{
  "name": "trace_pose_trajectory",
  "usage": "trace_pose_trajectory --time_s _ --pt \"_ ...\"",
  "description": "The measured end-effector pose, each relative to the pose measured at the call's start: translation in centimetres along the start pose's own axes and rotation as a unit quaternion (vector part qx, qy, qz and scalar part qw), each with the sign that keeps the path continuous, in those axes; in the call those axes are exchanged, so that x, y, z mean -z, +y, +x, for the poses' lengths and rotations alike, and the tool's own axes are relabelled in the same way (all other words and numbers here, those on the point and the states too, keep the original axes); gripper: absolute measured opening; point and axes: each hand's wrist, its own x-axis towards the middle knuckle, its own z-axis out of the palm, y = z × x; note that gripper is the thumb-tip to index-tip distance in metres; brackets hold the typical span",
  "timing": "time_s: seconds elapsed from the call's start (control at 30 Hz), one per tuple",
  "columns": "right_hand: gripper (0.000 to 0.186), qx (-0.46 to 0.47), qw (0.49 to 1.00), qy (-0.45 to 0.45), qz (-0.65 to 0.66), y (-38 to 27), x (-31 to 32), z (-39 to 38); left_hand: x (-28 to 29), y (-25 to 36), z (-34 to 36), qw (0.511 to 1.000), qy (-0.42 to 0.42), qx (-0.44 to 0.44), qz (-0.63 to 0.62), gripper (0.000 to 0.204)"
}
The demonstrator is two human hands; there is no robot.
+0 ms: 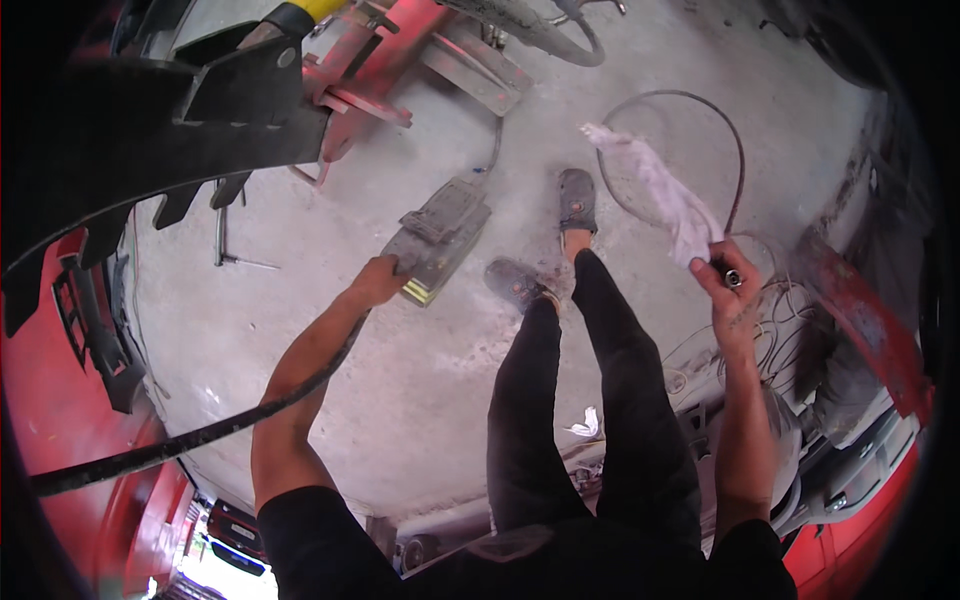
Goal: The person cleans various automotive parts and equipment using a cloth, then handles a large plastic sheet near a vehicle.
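Note:
My left hand (378, 282) is closed at the near end of a dusty grey foot pump (436, 240) with yellow stripes along its edge. A thick black hose (200, 437) runs from the left side up to that hand. Whether the pump touches the floor is hard to tell. On the right, my right hand (728, 275) pinches a crumpled whitish rag (660, 190) that stretches toward the far left. A round metal fitting (733, 279) shows in the same fist, and a thin dark hose (742, 165) loops from there over the floor.
Red metal frame parts (370, 80) and a large black bracket (250, 110) fill the far left. A T-shaped tool (222, 240) lies on the concrete floor. Tangled cables (775, 335) and a red panel (865, 320) are at the right. A white scrap (586, 423) lies near my legs.

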Motion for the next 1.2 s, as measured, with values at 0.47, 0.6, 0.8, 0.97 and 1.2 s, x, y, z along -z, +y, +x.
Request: trace_pose_trajectory --time_s 0.47,0.6,0.8,0.97,1.2 --pt "0.012 0.166 0.986 -0.017 -0.009 -10.7 3.1 -3.3 3.7 3.9 -18.6 0.730 0.219 -0.043 -0.646 0.051" --pt "0.016 0.199 0.967 -0.048 0.150 -18.5 6.6 -4.9 13.2 11.8 -27.0 0.723 0.328 -0.121 -0.596 0.065" --pt "0.012 0.252 0.940 -0.105 0.202 -35.0 5.0 -10.8 20.8 17.4 -39.3 0.708 0.473 -0.122 -0.510 0.053" --pt "0.019 0.285 0.926 -0.126 0.215 -39.8 6.9 -13.1 25.9 24.6 -41.6 0.681 0.518 -0.196 -0.480 0.050" --pt "0.024 0.315 0.897 -0.235 0.201 -43.8 6.6 -13.6 32.8 23.2 -45.3 0.639 0.616 -0.164 -0.430 0.041"
